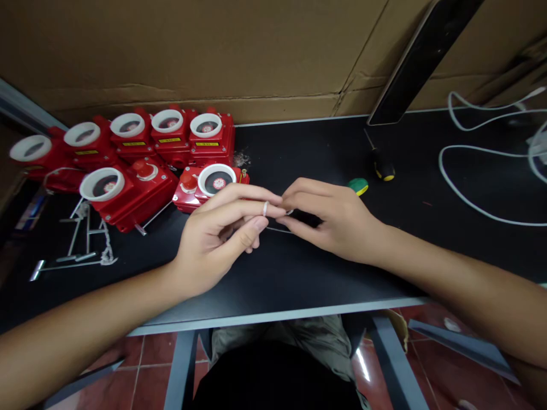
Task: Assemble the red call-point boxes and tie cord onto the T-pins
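Note:
Above the middle of the black table my left hand point(222, 230) and my right hand point(329, 219) meet at the fingertips. A thin white band or strand point(265, 209) lies across a finger of my left hand, whose thumb is bent toward the fingers. The fingers of my right hand are pinched around something small and pale, too small to name. A thin light line point(280, 230) shows between the hands, just below the fingertips. Just behind my left hand stands a red box with a white ring point(217, 180).
More red boxes with white rings point(211, 145) stand at the back left. Metal T-shaped rods point(81, 259) lie at the left. Behind my right hand are a green-yellow object point(358, 185) and a screwdriver point(383, 165). A white cable point(465, 205) lies right; a dark panel point(421, 62) leans on cardboard.

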The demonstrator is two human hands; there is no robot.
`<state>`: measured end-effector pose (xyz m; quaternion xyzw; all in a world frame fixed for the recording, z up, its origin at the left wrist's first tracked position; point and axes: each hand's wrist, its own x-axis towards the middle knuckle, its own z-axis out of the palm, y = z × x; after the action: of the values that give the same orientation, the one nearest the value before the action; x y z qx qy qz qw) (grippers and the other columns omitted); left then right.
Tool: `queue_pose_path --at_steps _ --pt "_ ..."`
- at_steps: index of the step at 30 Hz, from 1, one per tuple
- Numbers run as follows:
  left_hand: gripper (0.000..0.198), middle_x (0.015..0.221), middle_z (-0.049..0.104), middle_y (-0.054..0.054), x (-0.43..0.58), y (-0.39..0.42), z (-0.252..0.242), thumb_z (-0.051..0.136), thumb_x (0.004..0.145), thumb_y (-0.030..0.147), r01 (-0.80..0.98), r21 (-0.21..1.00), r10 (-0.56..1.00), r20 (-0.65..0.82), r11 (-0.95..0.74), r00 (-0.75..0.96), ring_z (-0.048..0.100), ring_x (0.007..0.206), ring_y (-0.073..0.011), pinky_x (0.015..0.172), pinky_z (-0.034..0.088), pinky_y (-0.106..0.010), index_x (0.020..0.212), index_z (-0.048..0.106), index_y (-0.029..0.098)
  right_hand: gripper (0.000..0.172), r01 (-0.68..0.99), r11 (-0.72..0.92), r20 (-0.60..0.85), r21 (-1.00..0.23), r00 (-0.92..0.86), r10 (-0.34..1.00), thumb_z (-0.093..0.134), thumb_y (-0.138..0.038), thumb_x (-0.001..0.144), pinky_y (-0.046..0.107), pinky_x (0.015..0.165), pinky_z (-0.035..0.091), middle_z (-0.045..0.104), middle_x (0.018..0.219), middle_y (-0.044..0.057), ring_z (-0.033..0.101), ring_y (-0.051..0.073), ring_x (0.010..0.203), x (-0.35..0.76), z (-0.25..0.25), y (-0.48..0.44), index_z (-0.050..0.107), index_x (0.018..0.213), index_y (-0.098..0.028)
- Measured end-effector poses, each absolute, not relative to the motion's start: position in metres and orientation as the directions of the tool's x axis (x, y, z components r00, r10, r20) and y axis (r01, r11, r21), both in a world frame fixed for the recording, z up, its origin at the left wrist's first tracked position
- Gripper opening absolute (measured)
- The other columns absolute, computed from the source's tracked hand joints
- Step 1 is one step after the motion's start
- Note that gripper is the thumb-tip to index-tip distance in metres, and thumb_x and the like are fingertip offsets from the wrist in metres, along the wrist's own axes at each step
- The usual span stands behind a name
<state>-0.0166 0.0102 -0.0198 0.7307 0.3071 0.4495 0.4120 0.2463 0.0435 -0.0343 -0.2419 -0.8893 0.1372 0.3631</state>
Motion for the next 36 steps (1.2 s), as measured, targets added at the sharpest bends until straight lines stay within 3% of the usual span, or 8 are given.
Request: queue_pose_path --at_steps 4,7,12,17,24,27,31,36 --pt "0.022 0.116 0.082 -0.005 -0.016 0.012 -0.02 0.073 0.118 0.018 0.097 0.858 0.809 0.43 -0.504 0.4 0.071 0.069 -0.0074 0.066 0.063 -0.02 0.123 0.093 0.025 0.005 0.375 0.827 0.575 -0.418 -0.596 0.561 0.073 -0.02 0.111 0.036 0.088 0.062 0.08 0.11 0.009 0.075 0.02 0.099 0.246 -0.036 0.042 0.079 0.112 -0.02" --pt "0.024 0.115 0.082 -0.005 -0.016 0.013 -0.021 0.074 0.116 0.013 0.127 0.848 0.807 0.43 -0.515 0.405 0.07 0.071 -0.0082 0.067 0.061 -0.021 0.123 0.093 0.025 0.011 0.397 0.774 0.595 -0.494 -0.495 0.634 0.07 -0.014 0.109 0.034 0.089 0.063 0.079 0.11 0.008 0.074 0.018 0.098 0.246 -0.031 0.04 0.078 0.115 -0.019" --pt "0.02 0.112 0.085 -0.005 -0.016 0.016 -0.023 0.081 0.109 0.014 0.208 0.807 0.785 0.419 -0.552 0.457 0.074 0.083 -0.0138 0.078 0.061 -0.025 0.123 0.092 0.024 0.024 0.205 0.737 0.576 -0.644 -0.505 0.643 0.077 -0.023 0.112 0.026 0.077 0.063 0.078 0.112 0.006 0.073 0.012 0.09 0.245 -0.022 0.037 0.077 0.136 -0.02" --pt "0.015 0.108 0.086 -0.004 -0.015 0.017 -0.023 0.077 0.111 0.013 0.221 0.801 0.759 0.382 -0.556 0.527 0.076 0.085 -0.0144 0.076 0.058 -0.024 0.111 0.089 0.022 0.013 0.198 0.847 0.623 -0.493 -0.6 0.502 0.079 -0.02 0.112 0.028 0.085 0.067 0.079 0.113 0.007 0.077 0.014 0.099 0.245 -0.019 0.035 0.081 0.124 -0.023" --pt "0.01 0.097 0.082 -0.002 -0.016 0.017 -0.024 0.078 0.111 0.015 0.231 0.818 0.764 0.335 -0.526 0.552 0.073 0.079 -0.012 0.073 0.055 -0.021 0.112 0.087 0.019 0.007 0.3 0.891 0.639 -0.342 -0.621 0.455 0.075 -0.016 0.114 0.033 0.089 0.067 0.079 0.112 0.008 0.077 0.017 0.105 0.248 -0.016 0.035 0.073 0.117 -0.022" --pt "0.01 0.096 0.084 -0.001 -0.016 0.017 -0.025 0.078 0.111 0.015 0.215 0.856 0.784 0.294 -0.471 0.547 0.074 0.08 -0.0111 0.073 0.056 -0.019 0.115 0.086 0.019 0.004 0.256 0.822 0.618 -0.509 -0.555 0.556 0.07 -0.017 0.116 0.029 0.082 0.068 0.078 0.116 0.009 0.078 0.014 0.098 0.246 -0.018 0.035 0.071 0.113 -0.02" --pt "0.017 0.104 0.089 -0.002 -0.014 0.015 -0.027 0.073 0.113 0.015 0.145 0.928 0.812 0.215 -0.343 0.542 0.074 0.074 -0.0096 0.071 0.062 -0.019 0.126 0.083 0.019 0.013 -0.018 0.463 0.421 -0.886 -0.452 0.787 0.073 -0.028 0.117 0.021 0.062 0.064 0.076 0.098 0.003 0.072 0.008 0.07 0.242 -0.018 0.034 0.07 0.108 -0.019" --pt "0.013 0.104 0.09 -0.003 -0.009 0.013 -0.029 0.071 0.114 0.016 0.044 0.977 0.841 0.154 -0.206 0.518 0.076 0.071 -0.0102 0.069 0.066 -0.02 0.126 0.072 0.019 0.019 -0.137 0.264 0.297 -0.955 -0.394 0.87 0.088 -0.031 0.108 0.019 0.061 0.065 0.078 0.095 0.001 0.07 0.006 0.066 0.241 -0.014 0.038 0.074 0.106 -0.018"
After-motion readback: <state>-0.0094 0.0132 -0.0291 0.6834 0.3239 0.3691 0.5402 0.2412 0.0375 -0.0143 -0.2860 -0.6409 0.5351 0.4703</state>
